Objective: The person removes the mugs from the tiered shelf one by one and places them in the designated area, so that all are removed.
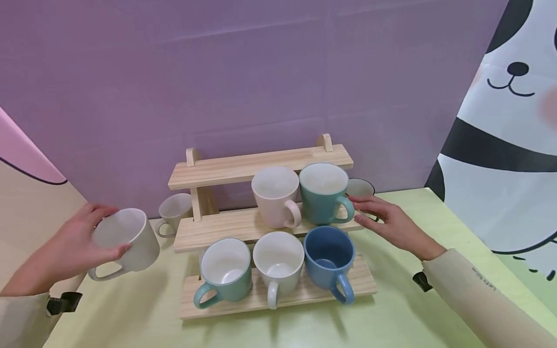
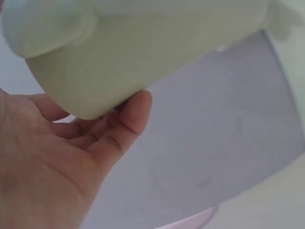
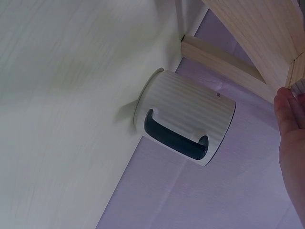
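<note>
At the left, a white mug (image 1: 138,246) hangs above the table, tilted, with its handle toward the lower left. My left hand (image 1: 89,241) grips it by the rim and side, thumb in front; in the left wrist view the fingers (image 2: 136,112) press against its pale wall. My right hand (image 1: 389,224) is beside the teal mug (image 1: 322,198) on the middle shelf, fingertips at its handle and fairly straight. Whether they touch it is unclear. Left of that mug stands a pale pink mug (image 1: 275,198).
A three-tier wooden rack (image 1: 261,169) stands by a purple backdrop. Its bottom tier holds a light green mug (image 1: 226,270), a white mug (image 1: 278,261) and a blue mug (image 1: 329,256). Behind it are another white mug (image 1: 176,210) and a ribbed mug with a dark handle (image 3: 186,114).
</note>
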### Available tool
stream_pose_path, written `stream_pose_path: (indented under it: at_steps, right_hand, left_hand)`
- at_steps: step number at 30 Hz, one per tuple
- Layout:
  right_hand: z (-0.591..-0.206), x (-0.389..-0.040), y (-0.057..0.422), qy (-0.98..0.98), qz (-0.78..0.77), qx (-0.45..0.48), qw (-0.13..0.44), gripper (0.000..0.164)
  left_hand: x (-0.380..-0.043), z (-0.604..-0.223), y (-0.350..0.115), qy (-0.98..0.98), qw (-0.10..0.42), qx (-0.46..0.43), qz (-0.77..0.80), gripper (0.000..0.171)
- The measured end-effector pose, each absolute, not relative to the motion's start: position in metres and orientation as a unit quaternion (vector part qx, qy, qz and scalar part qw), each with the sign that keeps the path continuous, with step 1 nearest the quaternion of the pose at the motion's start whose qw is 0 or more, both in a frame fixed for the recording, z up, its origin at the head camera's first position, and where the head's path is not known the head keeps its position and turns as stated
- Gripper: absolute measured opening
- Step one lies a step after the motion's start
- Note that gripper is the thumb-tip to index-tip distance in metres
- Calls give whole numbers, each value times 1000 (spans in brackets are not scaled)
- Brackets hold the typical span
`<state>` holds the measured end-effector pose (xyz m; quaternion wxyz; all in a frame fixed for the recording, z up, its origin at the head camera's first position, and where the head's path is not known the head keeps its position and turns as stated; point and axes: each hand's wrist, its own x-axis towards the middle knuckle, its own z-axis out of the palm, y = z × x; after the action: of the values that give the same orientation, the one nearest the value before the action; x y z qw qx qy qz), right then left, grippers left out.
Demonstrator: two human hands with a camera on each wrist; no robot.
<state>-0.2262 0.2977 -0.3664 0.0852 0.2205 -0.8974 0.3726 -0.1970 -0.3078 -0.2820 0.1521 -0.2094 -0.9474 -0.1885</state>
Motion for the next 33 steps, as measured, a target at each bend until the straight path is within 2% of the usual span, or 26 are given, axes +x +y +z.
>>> stream_pose_path:
  at_steps: [5,14,19,33]
  right_hand:
    - [-365,-226,298,-898,379,212,75,39]
    - [-365,-227,297,-894,390,208,68,39]
    - [-366,-227,298,-894,390,210,67,38]
    - [-365,-227,298,-895,388,211,63,37]
  left_hand:
    - [-206,-309,-310,-949,124,-218,-192,68]
    - [-220,-343,-295,-948,113,-241,-175,72]
    - [-226,-353,-289,-950,89,-241,-175,72]
    - [-239,-364,-289,-944,69,-247,-209,77]
